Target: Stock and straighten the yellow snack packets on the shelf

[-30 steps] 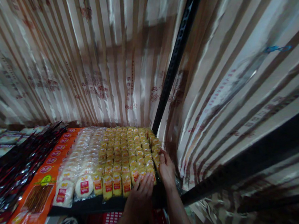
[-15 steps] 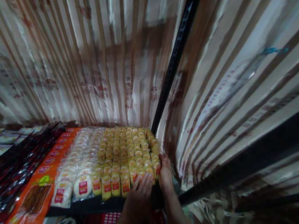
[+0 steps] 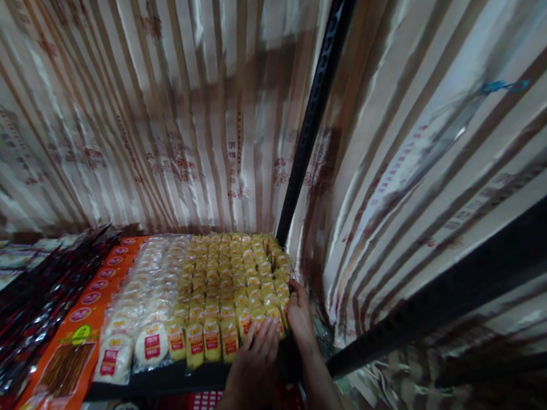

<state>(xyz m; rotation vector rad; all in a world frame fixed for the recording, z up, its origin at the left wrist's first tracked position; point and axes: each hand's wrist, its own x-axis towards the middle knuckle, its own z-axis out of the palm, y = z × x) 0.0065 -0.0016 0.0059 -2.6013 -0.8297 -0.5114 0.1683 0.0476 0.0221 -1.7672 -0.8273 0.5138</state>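
Observation:
Rows of small yellow wrapped snack packs (image 3: 212, 339) stand tightly together on the dark shelf (image 3: 165, 378). My left hand (image 3: 258, 349) lies with fingers stretched flat against the front packs near the right end. Against the right side of the block rests my right hand (image 3: 300, 316), its fingers extended along the last row. Between them, the two hands flank the front right corner. The left hand partly covers the packs behind it. Left of the yellow rows are clear-wrapped round white snacks (image 3: 152, 343) with red labels.
An orange bag (image 3: 67, 366) of brown sticks and dark shiny packets (image 3: 41, 316) lie farther left. A black slotted post (image 3: 314, 112) rises at the corner, before striped sheeting (image 3: 182, 123). A black rail (image 3: 455, 282) runs at right; a red basket (image 3: 202, 406) sits below.
The right hand's fingers have shifted slightly along the side of the yellow packs. My left hand stays against the front, and the view has moved only a little.

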